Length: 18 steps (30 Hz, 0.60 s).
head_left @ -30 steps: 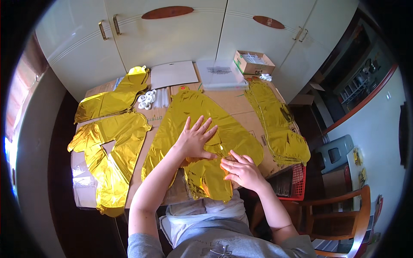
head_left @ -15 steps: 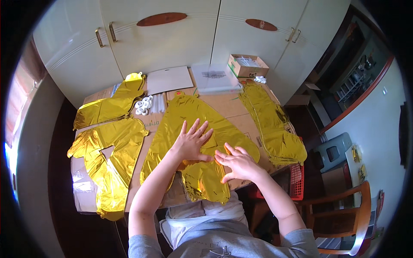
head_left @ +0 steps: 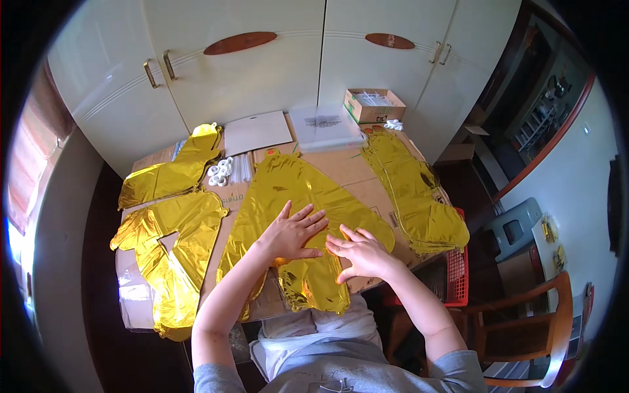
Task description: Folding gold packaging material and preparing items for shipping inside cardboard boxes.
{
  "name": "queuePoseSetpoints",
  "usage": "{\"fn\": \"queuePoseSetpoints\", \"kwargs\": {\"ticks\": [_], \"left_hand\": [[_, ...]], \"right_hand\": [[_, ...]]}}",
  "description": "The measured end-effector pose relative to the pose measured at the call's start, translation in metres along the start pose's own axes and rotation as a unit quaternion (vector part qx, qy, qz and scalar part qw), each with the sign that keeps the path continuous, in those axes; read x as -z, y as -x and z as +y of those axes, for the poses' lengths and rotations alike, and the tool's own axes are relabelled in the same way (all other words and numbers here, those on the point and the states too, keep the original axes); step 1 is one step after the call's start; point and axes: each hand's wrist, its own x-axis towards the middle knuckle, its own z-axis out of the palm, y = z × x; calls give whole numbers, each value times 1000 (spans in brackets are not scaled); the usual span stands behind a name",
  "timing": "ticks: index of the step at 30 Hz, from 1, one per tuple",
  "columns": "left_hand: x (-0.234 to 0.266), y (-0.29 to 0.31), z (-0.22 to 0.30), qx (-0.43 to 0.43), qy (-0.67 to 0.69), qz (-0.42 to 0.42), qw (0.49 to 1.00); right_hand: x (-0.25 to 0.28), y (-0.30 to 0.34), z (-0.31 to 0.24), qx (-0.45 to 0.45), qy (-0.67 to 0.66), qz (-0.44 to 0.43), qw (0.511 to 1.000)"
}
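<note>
A large flat gold foil balloon [head_left: 288, 180], uninflated, lies in the middle of the table, its near part reaching the front edge. My left hand [head_left: 291, 236] rests palm down on it with the fingers spread. Close by on the right, my right hand [head_left: 362, 254] lies on the foil's near part, fingers stretched and thumb apart. Neither hand grips anything. Between and below the hands, the foil is creased and shiny. The palms hide part of it.
More flat gold foil balloons lie at the left [head_left: 180, 236] and right [head_left: 413, 196]. Behind stand white tape rolls [head_left: 219, 171], clear straws [head_left: 242, 168], a grey board [head_left: 257, 134], a clear plastic box [head_left: 325, 134] and a small carton [head_left: 375, 106]. A red basket [head_left: 458, 278] and wooden chair [head_left: 562, 321] are at the right.
My left hand has slid a little toward me over the foil. My right hand stays in nearly the same spot. The whole view has shifted slightly.
</note>
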Motion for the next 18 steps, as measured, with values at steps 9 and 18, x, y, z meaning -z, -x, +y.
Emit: {"fn": "queuePoseSetpoints", "kwargs": {"ticks": [9,18], "left_hand": [[2,3,-5,-7,-1,-14,1000],[-1,0,-6,-40,26,-2,999]], "right_hand": [[0,1,1,-4,-7,3,1000],[5,1,-1,-9,-5,-7,1000]]}}
